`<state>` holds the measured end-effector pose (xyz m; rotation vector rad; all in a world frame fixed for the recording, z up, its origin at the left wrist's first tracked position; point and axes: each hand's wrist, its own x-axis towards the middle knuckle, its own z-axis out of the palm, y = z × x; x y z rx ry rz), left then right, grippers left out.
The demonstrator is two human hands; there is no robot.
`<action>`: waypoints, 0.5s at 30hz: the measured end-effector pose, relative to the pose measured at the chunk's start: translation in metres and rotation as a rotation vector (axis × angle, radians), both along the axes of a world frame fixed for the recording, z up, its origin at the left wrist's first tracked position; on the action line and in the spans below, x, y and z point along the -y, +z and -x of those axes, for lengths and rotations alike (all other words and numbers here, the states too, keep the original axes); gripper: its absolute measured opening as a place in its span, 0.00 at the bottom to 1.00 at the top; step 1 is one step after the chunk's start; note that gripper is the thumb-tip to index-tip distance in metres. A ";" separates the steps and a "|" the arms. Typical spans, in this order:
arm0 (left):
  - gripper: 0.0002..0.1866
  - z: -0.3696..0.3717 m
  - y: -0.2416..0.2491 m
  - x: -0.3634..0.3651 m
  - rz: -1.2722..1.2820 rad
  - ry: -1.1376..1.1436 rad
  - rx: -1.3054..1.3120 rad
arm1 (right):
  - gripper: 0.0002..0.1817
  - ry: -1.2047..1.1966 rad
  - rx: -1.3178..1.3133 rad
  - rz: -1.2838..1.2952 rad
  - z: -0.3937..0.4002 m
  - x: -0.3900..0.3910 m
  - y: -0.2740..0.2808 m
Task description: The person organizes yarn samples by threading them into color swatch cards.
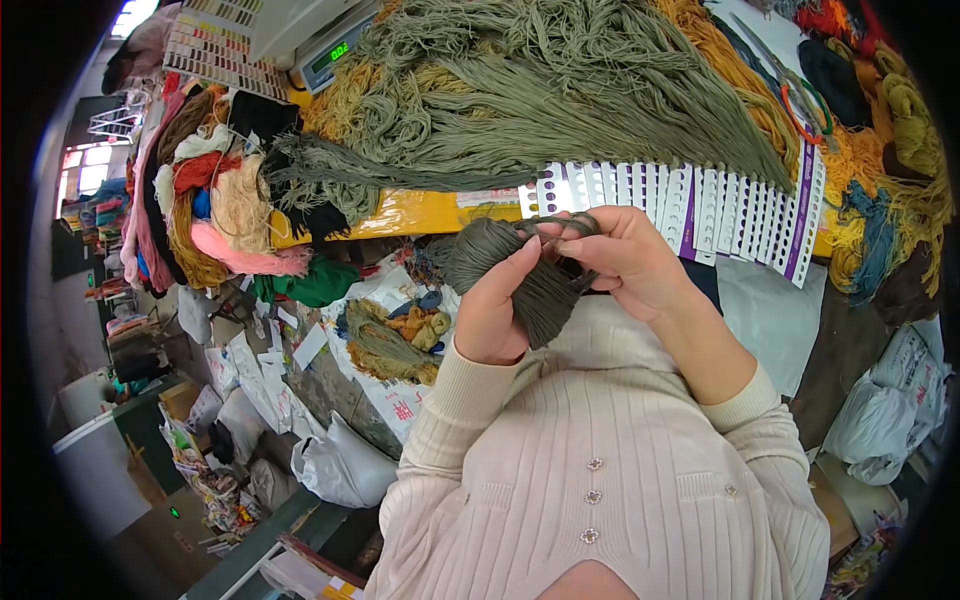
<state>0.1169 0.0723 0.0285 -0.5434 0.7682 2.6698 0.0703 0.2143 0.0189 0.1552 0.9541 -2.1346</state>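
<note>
Both of my hands hold one bundle of olive-green yarn [545,290] in front of my chest. My left hand [492,310] grips the bundle from the left side with the thumb up along it. My right hand [625,258] is closed over its top right, fingers pinching a loop of the strands. Just beyond the hands, a row of white thread sample cards [700,205] hangs over the edge of a yellow table [420,212]. A large heap of the same olive yarn [520,90] lies on that table.
Skeins in red, pink, cream and mustard [215,205] are piled at the table's left end. A digital scale [330,55] sits at the back. Orange-handled scissors [800,105] lie at the right among more yarn. Bags and yarn scraps [390,340] cover the floor.
</note>
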 end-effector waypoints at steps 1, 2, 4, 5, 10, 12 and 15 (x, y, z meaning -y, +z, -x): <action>0.10 0.000 0.001 -0.001 0.007 0.012 0.009 | 0.05 0.002 -0.008 0.013 0.000 -0.001 -0.001; 0.10 0.000 0.002 -0.002 0.015 0.023 0.018 | 0.05 0.006 -0.007 0.000 0.000 -0.001 0.001; 0.10 0.000 0.001 -0.003 0.026 0.039 0.032 | 0.06 0.014 -0.005 -0.028 0.001 -0.001 0.008; 0.10 0.000 -0.001 -0.002 0.029 0.042 0.036 | 0.06 0.028 -0.025 -0.068 0.001 -0.002 0.007; 0.09 0.001 0.001 -0.004 0.066 0.053 0.042 | 0.06 0.123 -0.123 -0.250 0.002 -0.001 0.009; 0.10 0.001 0.000 -0.005 0.084 0.058 0.033 | 0.06 0.106 -0.158 -0.262 0.000 0.002 0.010; 0.10 0.001 0.001 -0.008 0.111 0.094 0.054 | 0.06 0.021 -0.141 -0.230 -0.003 0.006 0.011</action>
